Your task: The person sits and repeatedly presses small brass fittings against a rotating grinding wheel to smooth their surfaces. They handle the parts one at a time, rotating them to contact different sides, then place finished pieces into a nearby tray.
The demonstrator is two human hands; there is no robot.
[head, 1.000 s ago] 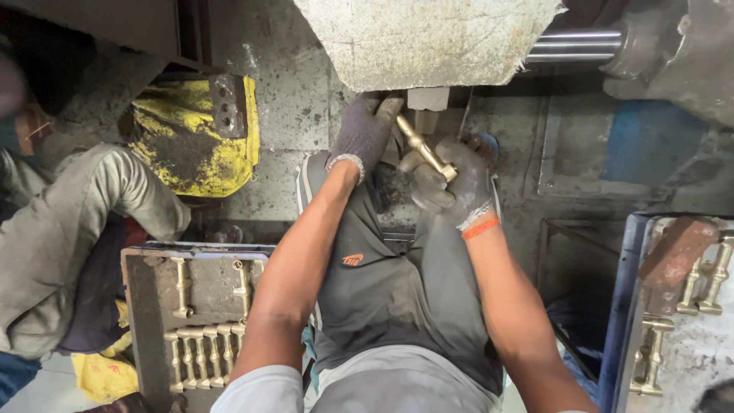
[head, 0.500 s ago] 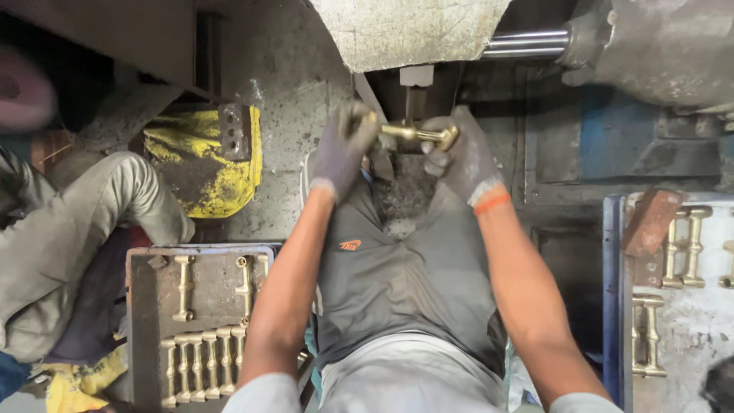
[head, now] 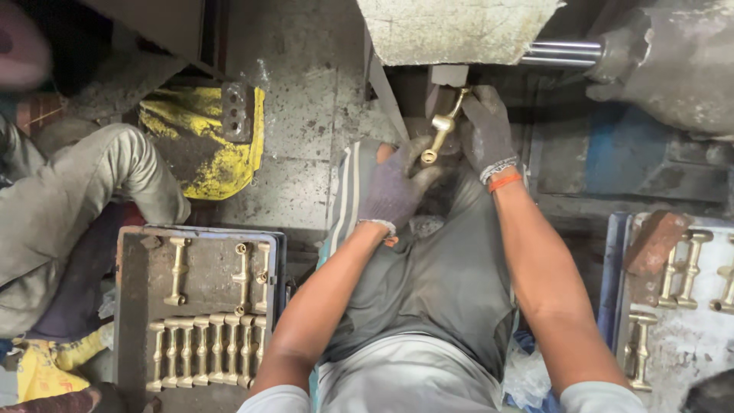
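Observation:
A long brass fitting (head: pixel 442 128) stands almost upright in front of me, just under a pale machine block (head: pixel 459 27). My right hand (head: pixel 486 131), in a dark glove with an orange cuff, grips its upper part. My left hand (head: pixel 397 187), in a grey glove, sits lower with its fingers curled around the fitting's bottom end. Both forearms reach forward over my lap.
A grey tray (head: pixel 134 306) at the left holds a row of several brass fittings. Another tray (head: pixel 673 336) at the right carries more fittings and a brick-like block (head: pixel 654 243). A person in grey clothes (head: pixel 61 206) sits at the left. A yellow worn pad (head: pixel 202 138) lies beyond.
The brass fitting has turned from lying crosswise between my hands to nearly upright. My left hand has dropped to its lower end, and my right hand has stayed at the top.

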